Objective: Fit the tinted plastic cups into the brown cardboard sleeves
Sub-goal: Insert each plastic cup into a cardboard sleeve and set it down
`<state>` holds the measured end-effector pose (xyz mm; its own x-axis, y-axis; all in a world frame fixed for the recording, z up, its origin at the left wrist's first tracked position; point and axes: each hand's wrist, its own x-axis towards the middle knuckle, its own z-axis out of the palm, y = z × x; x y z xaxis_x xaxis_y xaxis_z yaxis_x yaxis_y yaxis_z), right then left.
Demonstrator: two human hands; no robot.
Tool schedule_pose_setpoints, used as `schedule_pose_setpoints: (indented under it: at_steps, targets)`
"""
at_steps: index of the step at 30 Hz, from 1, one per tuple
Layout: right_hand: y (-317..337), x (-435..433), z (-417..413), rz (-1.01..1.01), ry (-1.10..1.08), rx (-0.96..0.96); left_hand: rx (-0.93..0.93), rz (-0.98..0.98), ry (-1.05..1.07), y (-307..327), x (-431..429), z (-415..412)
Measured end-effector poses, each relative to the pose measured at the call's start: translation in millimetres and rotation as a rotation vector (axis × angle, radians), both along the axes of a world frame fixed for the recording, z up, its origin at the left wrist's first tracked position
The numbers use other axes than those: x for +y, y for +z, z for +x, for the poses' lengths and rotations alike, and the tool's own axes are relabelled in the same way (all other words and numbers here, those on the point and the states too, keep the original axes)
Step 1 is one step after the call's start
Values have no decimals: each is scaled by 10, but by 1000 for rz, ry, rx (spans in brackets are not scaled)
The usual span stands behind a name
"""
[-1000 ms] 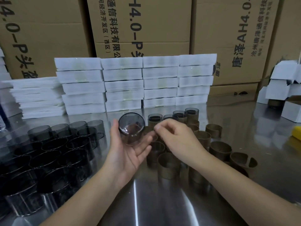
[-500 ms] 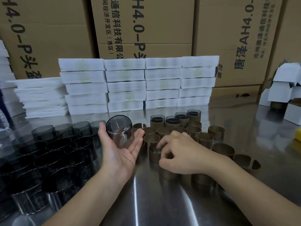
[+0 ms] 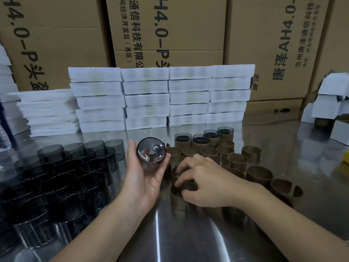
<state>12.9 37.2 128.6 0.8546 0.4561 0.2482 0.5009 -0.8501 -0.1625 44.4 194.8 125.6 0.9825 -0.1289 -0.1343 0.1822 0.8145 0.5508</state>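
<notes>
My left hand (image 3: 143,176) holds one tinted plastic cup (image 3: 151,154) on its side, its round base turned toward me. Thumb and fingers curl round the cup. My right hand (image 3: 205,183) is down among the brown cardboard sleeves (image 3: 238,160) and pinches the rim of the nearest sleeve (image 3: 178,197), which stands on the steel table. Several loose tinted cups (image 3: 62,173) crowd the table at the left. Behind the empty sleeves, several sleeves with cups fitted (image 3: 201,140) stand in a row.
Stacks of white flat boxes (image 3: 160,99) line the back of the table (image 3: 188,233), with large brown cartons (image 3: 170,31) behind them. More white boxes (image 3: 330,99) sit at the right edge. A yellow object (image 3: 344,159) pokes in at far right.
My right hand dropped from beside the cup down onto the sleeves and took hold of a front one. My left hand shifted slightly left, still holding the cup.
</notes>
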Motion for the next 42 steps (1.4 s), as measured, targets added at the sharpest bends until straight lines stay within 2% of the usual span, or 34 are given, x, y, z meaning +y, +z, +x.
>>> schedule_pose_setpoints:
  at_steps: [4, 12, 16, 19, 23, 27, 33, 38, 42]
  targets:
    - [-8, 3, -17, -13, 21, -2, -67, -49, -1, 21, -7, -32]
    - [-30, 32, -12, -23, 88, -32, -117, 89, -62, -52, -18, -21]
    - [-24, 44, -7, -1, 80, -74, -188, 145, 17, -92, -23, 9]
    - [19, 8, -2, 79, 47, -94, -245, 214, 159, -104, -42, 24]
    - [53, -21, -26, 120, 15, -103, -224, 247, 316, -126, -8, 44]
    - [63, -15, -39, 245, -48, -245, -241, 333, 368, -113, 6, 43]
    - [133, -39, -29, 630, -162, -582, -330, 423, 299, -139, -53, 38]
    - [154, -20, -38, 785, -131, -649, -366, 437, 207, -154, -108, 26]
    - [139, 3, -67, 790, -11, -648, -370, 477, 124, -148, -116, 2]
